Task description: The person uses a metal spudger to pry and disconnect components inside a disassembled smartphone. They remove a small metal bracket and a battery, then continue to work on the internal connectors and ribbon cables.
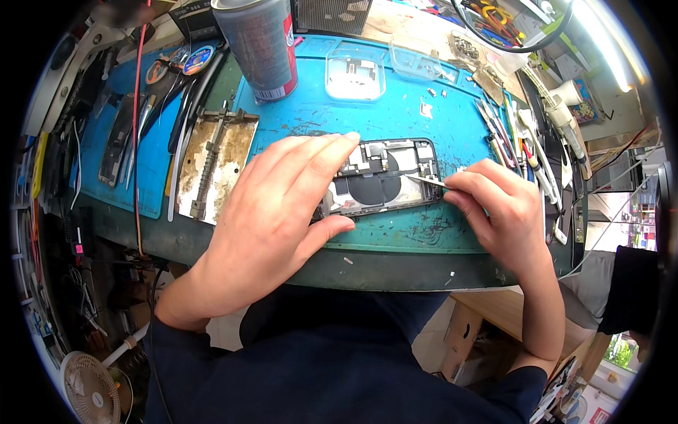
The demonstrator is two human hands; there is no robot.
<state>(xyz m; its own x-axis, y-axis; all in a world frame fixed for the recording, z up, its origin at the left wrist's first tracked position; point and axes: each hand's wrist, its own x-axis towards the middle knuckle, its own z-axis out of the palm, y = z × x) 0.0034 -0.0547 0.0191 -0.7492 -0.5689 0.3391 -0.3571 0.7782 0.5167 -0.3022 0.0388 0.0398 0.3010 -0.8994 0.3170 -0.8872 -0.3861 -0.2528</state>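
An opened smartphone housing (417, 193) lies on the blue work mat, its black round pad and small inner parts exposed. My left hand (282, 191) is closed over the housing's left end, fingers along the far edge and thumb at the near edge; that end is hidden beneath the palm. Between the thumb and fingers of my right hand (491, 201) is a thin metal tweezers-like tool (429, 181), whose tip reaches into the right part of the housing. Whether it has one or two prongs is hard to make out.
Left of the housing lies a metal clamping fixture (229, 159). A tall can (260, 49) and a clear plastic box (354, 73) with small parts stand behind. Several hand tools (526, 141) crowd the right side. A red cable (138, 141) hangs at left; a small fan (90, 389) is lower left.
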